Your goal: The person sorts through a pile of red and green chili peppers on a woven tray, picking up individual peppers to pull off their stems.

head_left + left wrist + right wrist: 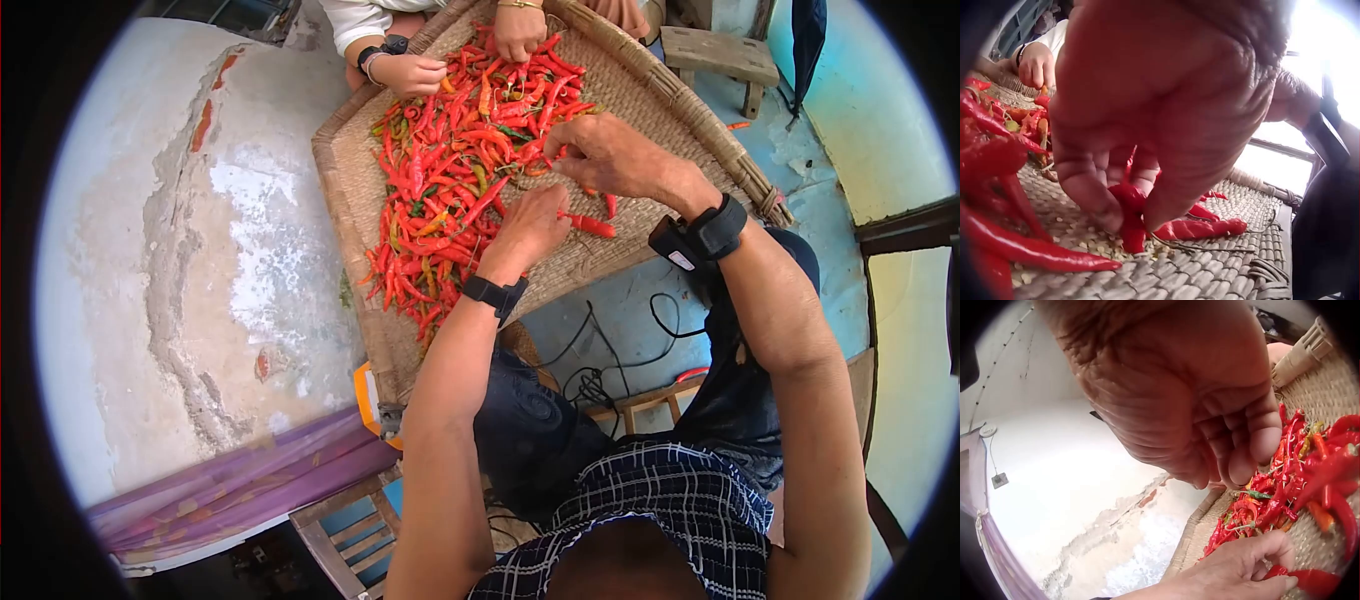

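A heap of red chili peppers [450, 190], with some green and orange ones among them, lies on a woven bamboo tray [350, 190]. My left hand [535, 225] is low at the heap's near right side. Its thumb and fingers pinch a red chili pepper [1130, 203] close over the weave. Another red chili [1210, 229] lies on the weave just beyond those fingertips. My right hand [625, 158] hovers over the right side of the heap, fingers loosely bent. In the right wrist view, nothing shows between the right fingers [1241, 467].
Across the tray, another person's hands [410, 75] work at the heap's far side. A small wooden stool [720, 55] stands beyond the tray on the right. Black cables [590, 385] lie on the floor below. A worn plaster wall [270, 230] is on the left.
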`<action>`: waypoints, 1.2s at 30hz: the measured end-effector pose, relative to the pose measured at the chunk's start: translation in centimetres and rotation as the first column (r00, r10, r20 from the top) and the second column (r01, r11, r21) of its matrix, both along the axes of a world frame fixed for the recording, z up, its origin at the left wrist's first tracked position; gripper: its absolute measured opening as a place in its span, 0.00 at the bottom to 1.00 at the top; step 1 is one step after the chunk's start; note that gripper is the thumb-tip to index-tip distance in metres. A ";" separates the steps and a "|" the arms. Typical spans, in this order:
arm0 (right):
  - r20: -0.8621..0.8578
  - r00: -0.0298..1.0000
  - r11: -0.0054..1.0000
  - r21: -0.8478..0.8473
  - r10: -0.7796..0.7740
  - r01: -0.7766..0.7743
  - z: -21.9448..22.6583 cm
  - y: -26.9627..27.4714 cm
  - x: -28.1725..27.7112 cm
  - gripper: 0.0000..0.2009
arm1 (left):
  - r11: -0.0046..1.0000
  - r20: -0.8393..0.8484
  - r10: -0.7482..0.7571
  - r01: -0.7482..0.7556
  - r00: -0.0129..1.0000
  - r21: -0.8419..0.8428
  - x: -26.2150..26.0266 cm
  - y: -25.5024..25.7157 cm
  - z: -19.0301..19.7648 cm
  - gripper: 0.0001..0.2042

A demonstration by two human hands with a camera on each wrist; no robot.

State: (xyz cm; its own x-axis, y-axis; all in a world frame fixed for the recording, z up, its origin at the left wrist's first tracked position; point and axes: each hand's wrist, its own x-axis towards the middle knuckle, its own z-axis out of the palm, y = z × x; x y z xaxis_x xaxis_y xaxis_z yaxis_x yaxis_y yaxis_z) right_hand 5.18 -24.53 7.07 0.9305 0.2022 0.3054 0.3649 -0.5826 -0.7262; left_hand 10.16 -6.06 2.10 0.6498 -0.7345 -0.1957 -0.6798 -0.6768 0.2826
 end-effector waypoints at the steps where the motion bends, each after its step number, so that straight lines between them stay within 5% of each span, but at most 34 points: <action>1: 0.006 1.000 1.000 -0.006 -0.009 0.009 0.0 0.0 0.1 0.08 | 1.000 -0.086 0.009 -0.010 0.996 -0.006 0.3 0.2 0.3 0.10; 9: 0.029 1.000 0.999 -0.052 0.000 0.001 -0.4 0.2 0.1 0.10 | 0.997 -0.214 0.008 -0.025 0.977 -0.075 1.2 1.6 -0.6 0.08; 15: -0.085 0.996 0.993 -0.119 -0.017 0.007 0.9 0.7 -0.2 0.10 | 0.986 -0.030 -0.126 0.122 0.992 -0.116 0.3 0.8 -0.7 0.09; 20: -0.067 0.997 0.996 -0.090 -0.028 0.022 0.9 0.5 -0.3 0.10 | 0.995 -0.218 -0.027 0.005 0.976 -0.100 2.1 1.1 0.2 0.03; 22: -0.127 0.992 0.998 -0.068 -0.011 0.002 1.2 0.5 -0.3 0.11 | 0.878 -0.325 0.158 -0.283 0.933 -0.386 4.0 1.6 0.9 0.04; 24: -0.074 0.997 0.997 -0.078 -0.007 0.001 0.4 0.5 -0.1 0.11 | 0.552 -0.397 0.313 -0.505 0.863 -0.663 5.7 1.9 1.5 0.18; 25: -0.020 1.000 0.996 -0.092 -0.001 -0.001 0.4 0.5 0.0 0.11 | 0.500 -0.362 0.382 -0.520 0.850 -0.692 6.0 2.2 2.1 0.21; 28: -0.025 1.000 0.995 -0.104 -0.004 0.002 0.4 0.4 -0.1 0.11 | 0.623 -0.165 0.541 -0.525 0.824 -0.579 6.6 4.1 1.8 0.25; 30: -0.065 0.998 0.995 -0.096 -0.015 0.009 0.7 0.3 -0.3 0.11 | 0.867 0.049 0.498 -0.497 0.866 -0.024 5.4 4.8 2.3 0.24; 34: -0.134 0.990 0.997 -0.076 -0.036 0.025 1.0 0.7 -0.2 0.11 | 0.966 0.304 0.237 -0.258 0.923 0.031 4.5 4.8 0.5 0.20; 36: -0.137 0.990 0.996 -0.086 -0.031 0.019 1.0 0.7 -0.1 0.10 | 0.946 0.195 0.316 -0.323 0.929 0.006 4.7 4.2 -0.3 0.20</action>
